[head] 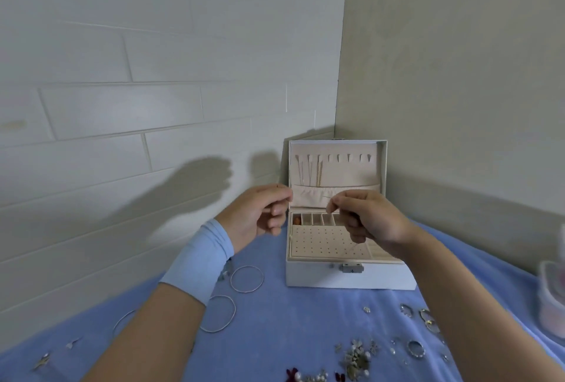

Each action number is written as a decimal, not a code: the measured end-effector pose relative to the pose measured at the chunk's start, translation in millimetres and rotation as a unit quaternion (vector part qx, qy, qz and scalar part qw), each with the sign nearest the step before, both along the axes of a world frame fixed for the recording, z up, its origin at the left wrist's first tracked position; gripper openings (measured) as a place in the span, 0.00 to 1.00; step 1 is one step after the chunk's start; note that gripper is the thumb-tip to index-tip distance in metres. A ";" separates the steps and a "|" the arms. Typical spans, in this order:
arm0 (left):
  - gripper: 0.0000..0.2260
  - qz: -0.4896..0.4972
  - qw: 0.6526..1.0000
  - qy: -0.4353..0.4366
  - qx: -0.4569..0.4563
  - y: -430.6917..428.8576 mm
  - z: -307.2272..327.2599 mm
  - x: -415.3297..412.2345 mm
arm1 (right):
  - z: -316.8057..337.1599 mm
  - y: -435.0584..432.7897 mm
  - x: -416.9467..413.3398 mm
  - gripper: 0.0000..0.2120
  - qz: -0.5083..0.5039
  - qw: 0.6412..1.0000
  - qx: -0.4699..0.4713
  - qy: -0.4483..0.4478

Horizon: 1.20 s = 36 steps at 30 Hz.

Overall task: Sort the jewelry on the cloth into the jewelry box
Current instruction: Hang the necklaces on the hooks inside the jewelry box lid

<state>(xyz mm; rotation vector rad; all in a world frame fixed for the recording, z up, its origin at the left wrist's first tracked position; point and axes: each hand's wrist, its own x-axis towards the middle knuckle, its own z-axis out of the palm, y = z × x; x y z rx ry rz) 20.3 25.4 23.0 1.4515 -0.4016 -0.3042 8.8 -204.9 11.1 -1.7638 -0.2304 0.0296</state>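
- Over the open jewelry box [351, 277], seen from the head camera, both hands were raised just in front of the lid.
- Right hand [367, 216]: thumb and forefinger were pinched on a fine chain [354, 247], the other fingers curled. One loose strand hung down to the perforated earring panel [324, 242].
- Left hand [260, 213], above a pale wristband [201, 262]: the fingers were curled as for a pinch, but the strand was too thin there to tell whether it held the other end.
- Handling, as a judgement: the chain looked nearly weightless, limp and quick to tangle or snag (a firm tug could break it). It is best held near the clasp with both ends apart, then looped over a free lid hook [348, 157], beside the chains already hanging [310, 172].
- On the blue cloth [290, 320] lay stiff wire bangles [246, 278], rings [415, 348] and a cluster of brooches [356, 357], all well apart from the box.
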 end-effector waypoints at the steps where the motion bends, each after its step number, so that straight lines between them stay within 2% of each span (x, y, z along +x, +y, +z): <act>1: 0.13 -0.009 1.000 0.004 -0.018 -4.9 6.3 5.6 | 2.5 -5.1 4.2 0.15 -0.006 1.000 -0.005 0.000; 4: 0.09 -0.009 1.000 -0.006 -0.006 -23.3 22.1 25.1 | 12.2 -16.0 17.8 0.15 0.004 0.999 0.035 0.019; 8: 0.08 -0.005 0.992 -0.066 0.105 -49.2 39.2 51.3 | 23.6 -21.5 45.5 0.14 0.047 0.988 0.138 0.048; 11: 0.07 -0.003 0.981 -0.105 0.165 -64.2 50.2 69.7 | 30.6 -22.3 66.8 0.22 0.110 0.990 0.089 0.027; 13: 0.06 0.005 0.975 -0.117 0.186 -69.6 54.0 82.6 | 36.5 -19.6 77.2 0.19 0.120 0.992 0.049 0.004; 17: 0.11 0.035 0.963 -0.145 0.224 -72.2 56.1 106.8 | 43.9 -22.2 96.9 0.10 0.056 0.996 0.073 0.012; 21: 0.07 0.082 0.961 -0.146 0.222 -74.8 50.4 129.1 | 46.4 -29.0 114.8 0.09 -0.014 1.000 0.005 0.012; 23: 0.07 0.130 0.944 -0.169 0.254 -79.2 42.7 140.8 | 44.8 -28.4 125.9 0.08 -0.074 0.997 -0.017 -0.006; 27: 0.13 0.203 0.906 -0.206 0.310 -92.6 24.6 160.9 | 31.8 -23.3 150.3 0.07 -0.222 0.969 -0.071 -0.075; 31: 0.22 0.265 0.903 -0.165 0.295 -104.1 16.3 174.0 | 23.2 -18.6 162.5 0.06 -0.314 0.942 -0.064 -0.100; 36: 0.22 0.284 0.900 -0.142 0.298 -111.2 11.1 181.1 | 16.7 -14.4 171.7 0.10 -0.381 0.916 -0.055 -0.110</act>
